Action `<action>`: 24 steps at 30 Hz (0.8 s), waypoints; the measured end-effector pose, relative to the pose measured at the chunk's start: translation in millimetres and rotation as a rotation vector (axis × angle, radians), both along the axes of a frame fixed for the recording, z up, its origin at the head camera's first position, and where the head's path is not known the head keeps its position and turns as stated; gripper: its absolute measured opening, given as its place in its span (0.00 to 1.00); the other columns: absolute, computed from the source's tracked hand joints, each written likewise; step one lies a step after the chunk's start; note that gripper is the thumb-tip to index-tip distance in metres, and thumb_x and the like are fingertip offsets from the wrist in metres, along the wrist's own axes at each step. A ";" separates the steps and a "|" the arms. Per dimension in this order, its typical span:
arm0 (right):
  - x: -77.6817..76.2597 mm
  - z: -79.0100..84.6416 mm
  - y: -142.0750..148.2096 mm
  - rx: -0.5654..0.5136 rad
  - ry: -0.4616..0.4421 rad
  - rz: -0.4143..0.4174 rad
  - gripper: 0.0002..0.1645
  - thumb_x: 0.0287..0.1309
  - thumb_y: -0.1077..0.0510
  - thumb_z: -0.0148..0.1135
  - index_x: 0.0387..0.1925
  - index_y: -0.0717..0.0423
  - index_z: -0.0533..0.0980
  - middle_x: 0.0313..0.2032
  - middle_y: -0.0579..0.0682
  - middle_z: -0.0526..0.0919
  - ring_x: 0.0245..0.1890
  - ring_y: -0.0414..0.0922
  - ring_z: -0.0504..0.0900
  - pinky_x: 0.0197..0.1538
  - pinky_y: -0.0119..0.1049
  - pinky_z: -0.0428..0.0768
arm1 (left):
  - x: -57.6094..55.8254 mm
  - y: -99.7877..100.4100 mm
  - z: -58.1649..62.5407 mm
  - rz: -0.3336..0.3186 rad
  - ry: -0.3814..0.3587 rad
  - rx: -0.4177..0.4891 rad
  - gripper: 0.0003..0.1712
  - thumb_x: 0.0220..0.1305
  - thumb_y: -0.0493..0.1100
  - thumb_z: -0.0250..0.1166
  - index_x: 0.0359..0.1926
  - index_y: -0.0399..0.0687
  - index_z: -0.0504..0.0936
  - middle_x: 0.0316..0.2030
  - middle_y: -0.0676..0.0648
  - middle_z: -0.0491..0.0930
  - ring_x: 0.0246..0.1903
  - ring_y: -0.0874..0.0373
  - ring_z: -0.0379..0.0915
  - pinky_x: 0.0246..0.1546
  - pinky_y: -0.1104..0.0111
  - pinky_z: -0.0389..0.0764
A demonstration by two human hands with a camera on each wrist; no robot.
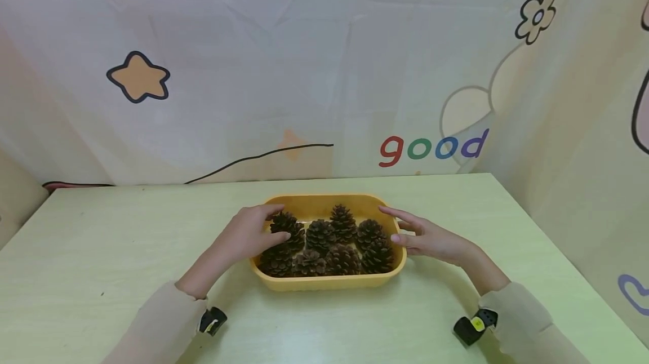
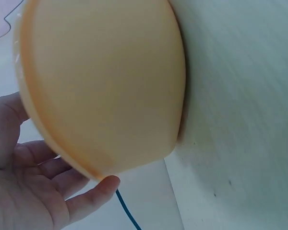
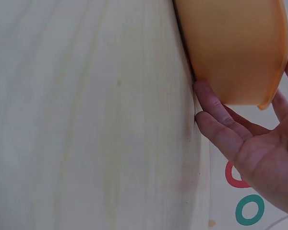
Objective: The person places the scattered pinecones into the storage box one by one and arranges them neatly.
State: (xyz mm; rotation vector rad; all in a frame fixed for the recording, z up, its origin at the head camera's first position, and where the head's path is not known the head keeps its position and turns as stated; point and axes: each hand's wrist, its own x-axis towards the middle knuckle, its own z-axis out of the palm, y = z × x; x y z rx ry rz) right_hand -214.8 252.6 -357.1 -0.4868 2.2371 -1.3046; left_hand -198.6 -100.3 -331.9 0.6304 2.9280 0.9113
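A yellow plastic basin [image 1: 329, 283] stands on the table with several brown pine cones [image 1: 320, 235] inside. My left hand [image 1: 250, 232] reaches over the basin's left rim. Its thumb and forefinger are spread above the pine cones there, and in the left wrist view one fingertip lies at the rim's outer side. At the right end is my right hand [image 1: 433, 241], its thumb over the rim and its forefinger along the far corner. The right wrist view has its other fingers [image 3: 221, 127] stretched out low beside the basin's outer wall [image 3: 233, 48].
The pale tabletop [image 1: 101, 274] extends to both sides of the basin. Behind it hangs a printed cloth [image 1: 243, 71] with a star, a flower and the word "good". Each sleeve carries a small black wrist device [image 1: 213, 320].
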 end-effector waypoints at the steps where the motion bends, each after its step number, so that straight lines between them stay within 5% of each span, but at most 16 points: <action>1: 0.5 0.5 -0.1 0.004 0.009 -0.005 0.38 0.63 0.50 0.52 0.70 0.40 0.49 0.70 0.55 0.40 0.67 0.64 0.42 0.55 0.56 0.70 | 1.2 -2.2 0.1 -0.001 -0.001 0.017 0.31 0.56 0.45 0.65 0.59 0.36 0.70 0.52 0.38 0.75 0.40 0.49 0.77 0.46 0.56 0.76; 4: 2.2 2.8 -0.4 0.012 0.055 -0.004 0.37 0.63 0.51 0.53 0.70 0.40 0.50 0.70 0.56 0.43 0.67 0.64 0.43 0.55 0.56 0.70 | 5.1 -8.8 -0.3 -0.008 0.000 0.064 0.31 0.56 0.44 0.65 0.59 0.36 0.70 0.53 0.39 0.74 0.52 0.44 0.71 0.51 0.53 0.73; 15: 9.5 17.3 1.5 0.048 0.256 -0.048 0.36 0.61 0.52 0.55 0.67 0.55 0.55 0.63 0.65 0.60 0.55 0.62 0.70 0.53 0.55 0.72 | 22.3 -36.4 -0.6 0.001 0.086 0.170 0.31 0.55 0.43 0.66 0.59 0.37 0.70 0.54 0.38 0.72 0.51 0.44 0.70 0.47 0.53 0.76; 24: 20.4 27.6 10.9 0.127 0.412 -0.065 0.33 0.61 0.54 0.55 0.65 0.59 0.58 0.64 0.63 0.60 0.55 0.65 0.68 0.51 0.55 0.74 | 32.4 -61.4 -2.0 0.024 0.092 0.199 0.30 0.58 0.44 0.64 0.60 0.39 0.68 0.56 0.39 0.71 0.53 0.44 0.69 0.51 0.50 0.72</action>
